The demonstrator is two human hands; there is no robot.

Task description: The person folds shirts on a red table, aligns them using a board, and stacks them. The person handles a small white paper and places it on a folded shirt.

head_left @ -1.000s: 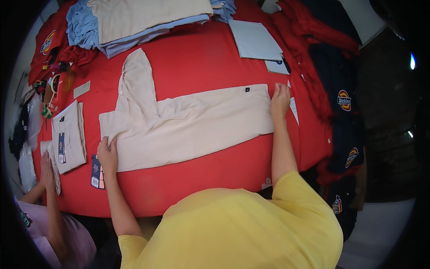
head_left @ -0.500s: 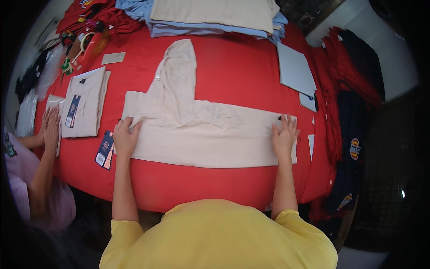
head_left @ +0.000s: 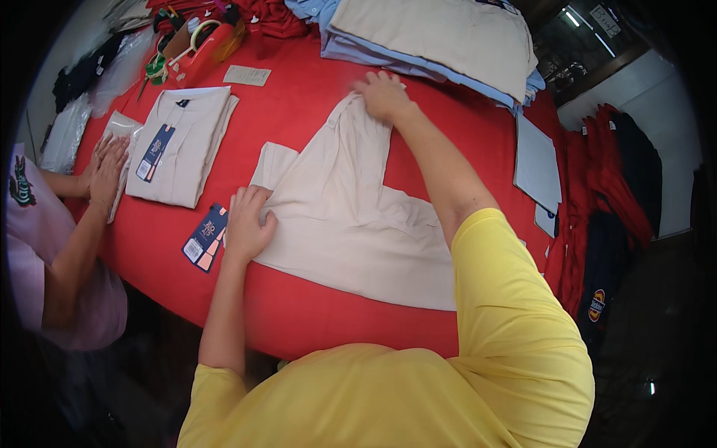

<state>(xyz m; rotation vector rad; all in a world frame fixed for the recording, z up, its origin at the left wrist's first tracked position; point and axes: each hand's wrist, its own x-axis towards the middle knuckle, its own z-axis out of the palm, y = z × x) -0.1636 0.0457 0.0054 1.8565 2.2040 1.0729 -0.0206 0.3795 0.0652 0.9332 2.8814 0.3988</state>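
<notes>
A cream long-sleeved shirt (head_left: 336, 243) lies partly folded on the red-covered table, its body across in front of me and one sleeve (head_left: 351, 142) pointing away. My left hand (head_left: 249, 224) rests on the shirt's left edge, fingers flat and thumb apart. Reaching far forward, my right hand (head_left: 385, 97) is closed over the sleeve's far end; its fingertips are slightly blurred. Creases run along the sleeve from there. A dark blue hang tag (head_left: 205, 237) lies beside my left hand. My right arm hides the shirt's right end.
A folded cream shirt (head_left: 179, 145) with a tag lies left, near a co-worker's hands (head_left: 104, 168). Folded cream and blue garments (head_left: 433, 45) are stacked at the back. A red tape dispenser (head_left: 202, 56) stands far left; pale boards (head_left: 536, 160) and red garments (head_left: 575, 194) lie right.
My right hand has left the shirt's right end and moved far forward to the sleeve's end. The left hand stays at the left edge. The whole view has shifted and tilted.
</notes>
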